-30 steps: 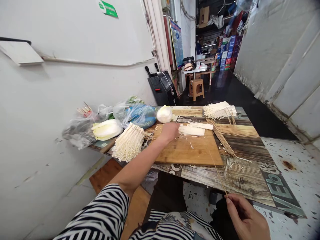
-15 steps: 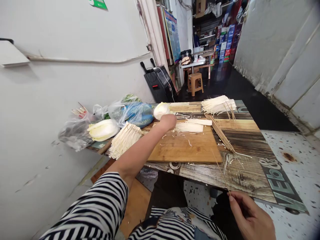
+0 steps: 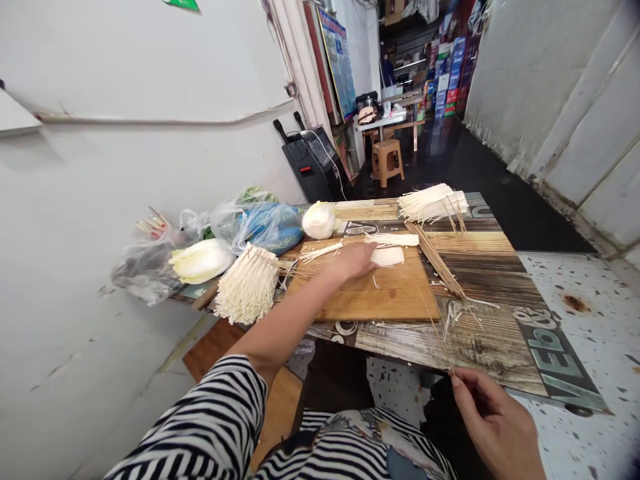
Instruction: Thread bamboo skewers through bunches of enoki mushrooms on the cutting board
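My left hand (image 3: 357, 259) reaches over the wooden cutting board (image 3: 370, 303), against the left end of a flat piece of enoki mushroom (image 3: 389, 257); its fingertips are partly hidden. Another enoki piece (image 3: 400, 239) lies just behind it, and a small strand bundle (image 3: 320, 251) is at the board's back left. Below the table's front edge, my right hand (image 3: 483, 407) pinches thin wooden skewers (image 3: 439, 333) between thumb and forefinger, tips pointing up and left. A pile of skewers (image 3: 437, 260) lies right of the board.
Skewered enoki lies in a stack (image 3: 247, 283) at the left and another (image 3: 433, 203) at the back right. Cabbage pieces (image 3: 203, 260), a white cabbage (image 3: 319, 221) and plastic bags (image 3: 273, 225) sit along the left and back. Enoki scraps (image 3: 453, 317) lie right of the board.
My left hand has moved right and toward me, from beside the white cabbage to the enoki piece. The small strand bundle now shows at the board's back left. My right hand still pinches the skewers.
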Available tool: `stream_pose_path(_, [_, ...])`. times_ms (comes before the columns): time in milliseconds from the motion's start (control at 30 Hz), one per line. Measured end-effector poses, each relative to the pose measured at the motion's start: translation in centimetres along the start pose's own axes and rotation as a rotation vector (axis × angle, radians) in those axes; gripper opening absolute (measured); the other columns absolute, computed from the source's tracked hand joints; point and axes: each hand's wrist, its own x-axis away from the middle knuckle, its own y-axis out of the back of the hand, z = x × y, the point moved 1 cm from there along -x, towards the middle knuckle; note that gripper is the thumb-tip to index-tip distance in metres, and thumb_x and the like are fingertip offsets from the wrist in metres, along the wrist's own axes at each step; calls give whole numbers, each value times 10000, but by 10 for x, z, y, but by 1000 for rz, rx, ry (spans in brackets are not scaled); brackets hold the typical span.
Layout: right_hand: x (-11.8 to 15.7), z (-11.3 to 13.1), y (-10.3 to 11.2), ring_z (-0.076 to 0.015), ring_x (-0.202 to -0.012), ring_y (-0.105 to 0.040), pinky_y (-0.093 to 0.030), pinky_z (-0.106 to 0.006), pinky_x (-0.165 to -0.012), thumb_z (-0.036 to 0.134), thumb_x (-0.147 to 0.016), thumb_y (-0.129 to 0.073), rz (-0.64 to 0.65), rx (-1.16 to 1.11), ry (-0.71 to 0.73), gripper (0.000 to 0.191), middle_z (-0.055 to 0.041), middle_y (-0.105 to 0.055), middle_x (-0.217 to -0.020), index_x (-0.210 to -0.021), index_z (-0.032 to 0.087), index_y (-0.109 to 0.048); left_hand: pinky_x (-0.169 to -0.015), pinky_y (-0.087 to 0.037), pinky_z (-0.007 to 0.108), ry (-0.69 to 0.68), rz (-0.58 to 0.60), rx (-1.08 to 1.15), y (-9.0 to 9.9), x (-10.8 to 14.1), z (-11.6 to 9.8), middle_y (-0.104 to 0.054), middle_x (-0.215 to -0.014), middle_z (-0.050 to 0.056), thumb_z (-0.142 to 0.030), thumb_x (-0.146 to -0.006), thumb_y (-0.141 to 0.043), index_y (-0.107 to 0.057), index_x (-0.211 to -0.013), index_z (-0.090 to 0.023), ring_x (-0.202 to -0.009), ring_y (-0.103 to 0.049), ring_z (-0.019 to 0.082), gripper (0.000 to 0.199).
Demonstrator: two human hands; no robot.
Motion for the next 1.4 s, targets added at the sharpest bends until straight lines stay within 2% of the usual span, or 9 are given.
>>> stream_pose_path(233, [-2,3,1,-112,-565,-610,-483,-180,-541,460,-850,-554,-4,23,19,275,4,-676,-707,-865,211,-670,-837,-494,319,-40,13,22,19,41,-10,-708,-1090,105,-332,-867,-598,-627,-1165,-174,-1014,-661,268,338])
stream_pose_path(400, [-2,2,-1,-120,-618,-647,-501,-173,-583,445,-842,-557,3,24,28,262,1,-693,-729,-859,210,-672,-917,-470,297,-75,105,77,29,72,-1,-686,-1180,74,-304,-889,-589,-641,-1193,-192,-1083,-635,234,327])
stream_pose_path(467, [-3,1,-3,-120,-632,-652,-504,-172,-592,443,-846,-555,32,22,23,263,-1,-698,-745,-868,209,-673,-1003,-428,313,-110,87,73,28,82,-1,-628,-1284,85,-322,-900,-584,-608,-1243,-181,-1174,-585,236,372])
stream_pose_path(600, [-6,4,-11,-130,-667,-669,-525,-183,-612,444,-851,-552,58,5,14,313,-30,-725,-827,-971,192,-694,-1168,-252,379,-99,-117,61,12,91,-20,-382,-1511,138,-460,-976,-394,-384,-1436,-100,-1402,-347,243,584])
stream_pose_path(733, [-10,13,-16,-146,-664,-686,-528,-196,-524,438,-869,-513,76,-4,25,435,-61,-740,-910,-1182,174,-661,-1211,-140,376,-151,-117,63,-19,90,-50,-237,-1570,150,-575,-973,-265,-253,-1489,-57,-1470,-183,223,731])
stream_pose_path(833, [-10,19,-17,-162,-716,-705,-551,-210,-547,417,-882,-498,104,18,86,434,-67,-740,-945,-1202,169,-657,-1209,-143,370,-131,-130,65,-32,90,-59,-237,-1565,167,-610,-961,-243,-258,-1484,-40,-1470,-183,227,773])
stream_pose_path(1033, [-3,28,-13,-170,-851,-714,-581,-225,-758,322,-898,-513,73,120,234,380,-57,-725,-1037,-1216,160,-642,-1217,-71,429,-132,-129,26,-29,94,-60,-238,-1565,169,-593,-967,-242,-254,-1484,-19,-1470,-178,256,772])
stream_pose_path(1200, [-1,36,-9,-149,-838,-713,-570,-187,-753,262,-906,-510,57,189,338,337,-32,-716,-1073,-1203,184,-648,-1216,-86,398,-118,-202,40,-38,98,-65,-229,-1563,196,-643,-935,-280,-256,-1477,-6,-1472,-164,276,837])
stream_pose_path(1400, [-2,39,-9,-153,-859,-711,-575,-199,-757,251,-916,-491,85,245,356,344,-40,-710,-1079,-1216,173,-642,-1214,-111,405,-143,-220,79,-46,97,-64,-260,-1550,211,-646,-920,-326,-278,-1464,-4,-1462,-196,294,843])
